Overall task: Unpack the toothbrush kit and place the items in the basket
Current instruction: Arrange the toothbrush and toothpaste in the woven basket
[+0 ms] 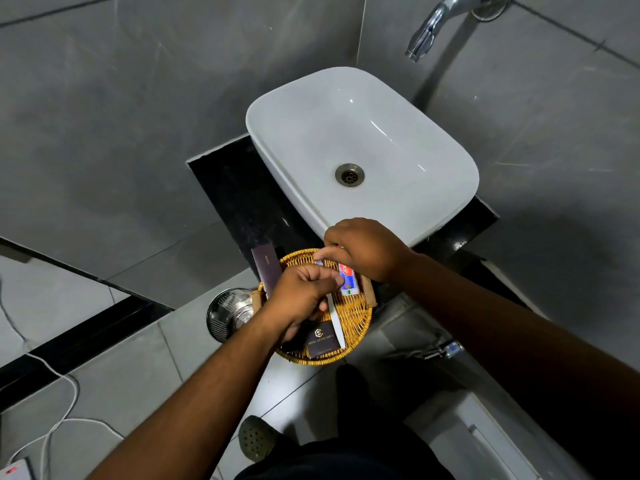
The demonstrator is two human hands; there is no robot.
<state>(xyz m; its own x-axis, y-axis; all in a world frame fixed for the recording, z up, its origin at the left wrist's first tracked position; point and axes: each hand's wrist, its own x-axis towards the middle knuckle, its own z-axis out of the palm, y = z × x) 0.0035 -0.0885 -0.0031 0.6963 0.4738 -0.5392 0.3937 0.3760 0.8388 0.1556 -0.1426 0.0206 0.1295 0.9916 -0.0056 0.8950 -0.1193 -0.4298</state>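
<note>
A round wicker basket (356, 317) sits at the front edge of the black counter, below the sink. In it lie a small toothpaste tube (347, 277) with red and blue print, a white toothbrush handle (337, 323) and a dark branded box (322, 341). A long dark brown box (266, 268) leans on the basket's left rim. My left hand (300, 296) hovers over the basket, fingers curled around the upper end of the toothbrush. My right hand (367, 249) is above the far rim, fingers pinched on the top of the toothpaste tube.
A white vessel sink (298, 140) fills the counter behind the basket, with a chrome tap (427, 32) above it. A steel bin (227, 315) stands on the floor left of the basket. White cables (65, 393) trail across the floor tiles at lower left.
</note>
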